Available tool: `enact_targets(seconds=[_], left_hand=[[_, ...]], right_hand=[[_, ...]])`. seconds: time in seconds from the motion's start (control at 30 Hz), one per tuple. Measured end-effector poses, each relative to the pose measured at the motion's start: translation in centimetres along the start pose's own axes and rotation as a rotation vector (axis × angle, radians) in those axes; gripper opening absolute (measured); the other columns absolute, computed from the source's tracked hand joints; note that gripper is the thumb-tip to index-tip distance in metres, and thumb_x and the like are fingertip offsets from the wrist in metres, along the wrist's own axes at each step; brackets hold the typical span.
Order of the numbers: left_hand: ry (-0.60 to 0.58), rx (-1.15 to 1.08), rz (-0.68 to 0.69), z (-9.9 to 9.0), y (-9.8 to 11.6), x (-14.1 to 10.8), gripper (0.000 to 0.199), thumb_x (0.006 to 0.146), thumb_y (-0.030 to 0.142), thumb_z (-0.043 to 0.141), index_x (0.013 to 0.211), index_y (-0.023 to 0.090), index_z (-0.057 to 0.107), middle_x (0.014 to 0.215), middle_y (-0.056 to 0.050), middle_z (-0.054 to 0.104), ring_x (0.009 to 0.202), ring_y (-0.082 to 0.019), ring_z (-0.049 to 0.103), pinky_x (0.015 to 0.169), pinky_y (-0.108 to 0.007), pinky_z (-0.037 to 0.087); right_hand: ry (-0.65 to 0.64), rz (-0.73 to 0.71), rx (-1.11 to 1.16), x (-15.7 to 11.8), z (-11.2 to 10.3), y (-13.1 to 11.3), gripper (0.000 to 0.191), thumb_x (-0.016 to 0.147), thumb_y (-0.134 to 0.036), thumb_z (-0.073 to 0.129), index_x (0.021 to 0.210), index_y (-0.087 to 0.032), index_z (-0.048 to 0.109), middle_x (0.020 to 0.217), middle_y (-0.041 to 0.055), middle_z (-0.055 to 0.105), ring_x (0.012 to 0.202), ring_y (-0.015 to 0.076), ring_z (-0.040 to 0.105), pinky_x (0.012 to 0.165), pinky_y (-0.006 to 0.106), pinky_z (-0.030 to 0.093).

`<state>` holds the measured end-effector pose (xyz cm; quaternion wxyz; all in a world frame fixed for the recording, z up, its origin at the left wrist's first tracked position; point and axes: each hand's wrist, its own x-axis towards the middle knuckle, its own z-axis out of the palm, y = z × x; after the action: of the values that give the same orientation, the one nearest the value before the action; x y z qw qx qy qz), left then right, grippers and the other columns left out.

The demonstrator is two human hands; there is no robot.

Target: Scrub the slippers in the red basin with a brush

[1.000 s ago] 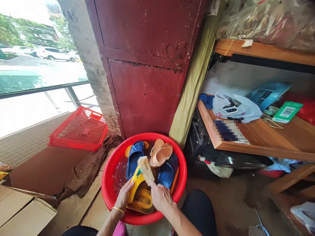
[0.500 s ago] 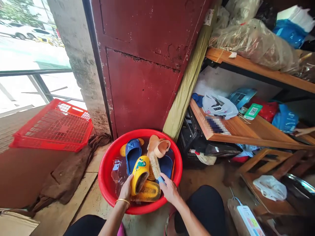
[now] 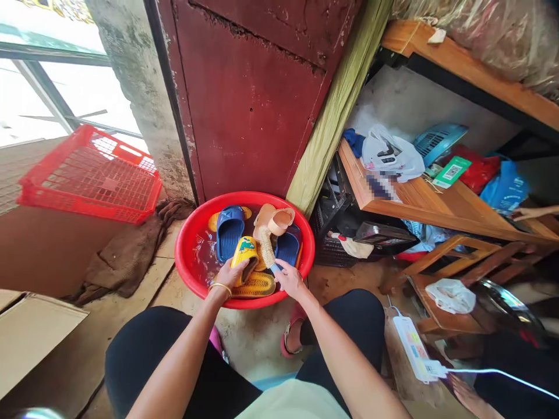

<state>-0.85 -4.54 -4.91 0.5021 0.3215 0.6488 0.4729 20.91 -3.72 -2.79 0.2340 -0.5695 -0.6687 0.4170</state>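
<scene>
In the head view, my left hand (image 3: 231, 274) grips a yellow slipper (image 3: 247, 256) with a green cartoon figure on its strap. My right hand (image 3: 289, 277) is closed round the blue handle of a scrubbing brush (image 3: 268, 250), its pale bristles beside the yellow slipper. Both hands are over a red basin (image 3: 186, 265) of water. Inside it lie a blue slipper (image 3: 230, 233), another blue slipper (image 3: 288, 245) at the right, a tan sandal (image 3: 280, 221) and a yellow slipper (image 3: 253, 285) near the front rim.
A red plastic crate (image 3: 91, 180) rests on cardboard at the left, above a brown cloth (image 3: 126, 262). Behind the basin stands a dark red door (image 3: 248, 139). Wooden shelves (image 3: 419, 203) with bags are at the right. A white power strip (image 3: 413, 346) lies by my right knee.
The view has tilted downward, so the basin sits higher and my legs show more. The yellow slipper has turned and tipped slightly in my left hand. Both hands keep their holds.
</scene>
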Motion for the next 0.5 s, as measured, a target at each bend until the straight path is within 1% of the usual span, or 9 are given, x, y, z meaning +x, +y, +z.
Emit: enact_targets(seconds=[0.17, 0.27, 0.4, 0.5], left_hand=[[0.058, 0.22, 0.126, 0.1, -0.1, -0.8, 0.06, 0.072, 0.055, 0.071, 0.118, 0.018, 0.064, 0.103, -0.012, 0.074, 0.103, -0.032, 0.066, 0.093, -0.042, 0.048], [0.088, 0.295, 0.166, -0.2, -0.2, -1.0, 0.057, 0.073, 0.057, 0.067, 0.117, 0.02, 0.064, 0.102, -0.012, 0.074, 0.106, -0.034, 0.065, 0.096, -0.044, 0.045], [0.151, 0.282, 0.153, -0.9, -0.1, -0.2, 0.048, 0.079, 0.062, 0.056, 0.102, 0.021, 0.065, 0.101, -0.011, 0.072, 0.105, -0.032, 0.064, 0.095, -0.042, 0.047], [0.216, 0.214, 0.105, -1.1, 0.0, 0.7, 0.045, 0.082, 0.062, 0.052, 0.091, 0.02, 0.064, 0.102, -0.014, 0.071, 0.11, -0.033, 0.062, 0.099, -0.042, 0.046]], right_hand=[[-0.008, -0.018, 0.054, -0.3, -0.1, -0.2, 0.05, 0.093, -0.029, 0.05, 0.141, -0.017, 0.052, 0.071, -0.0031, 0.066, 0.045, 0.0073, 0.053, 0.046, 0.017, 0.043], [0.006, -0.027, 0.09, -0.5, 0.0, -0.4, 0.049, 0.093, -0.031, 0.05, 0.14, -0.017, 0.053, 0.069, -0.0035, 0.065, 0.043, 0.0071, 0.051, 0.044, 0.017, 0.042], [-0.007, -0.042, 0.123, -0.3, -0.2, -0.5, 0.048, 0.094, -0.035, 0.051, 0.137, -0.016, 0.056, 0.071, -0.0028, 0.065, 0.043, 0.0073, 0.051, 0.043, 0.017, 0.041], [-0.021, -0.039, 0.137, 0.0, -0.5, -0.3, 0.055, 0.093, -0.038, 0.052, 0.144, -0.016, 0.048, 0.083, 0.0, 0.067, 0.043, 0.0069, 0.055, 0.041, 0.017, 0.041]])
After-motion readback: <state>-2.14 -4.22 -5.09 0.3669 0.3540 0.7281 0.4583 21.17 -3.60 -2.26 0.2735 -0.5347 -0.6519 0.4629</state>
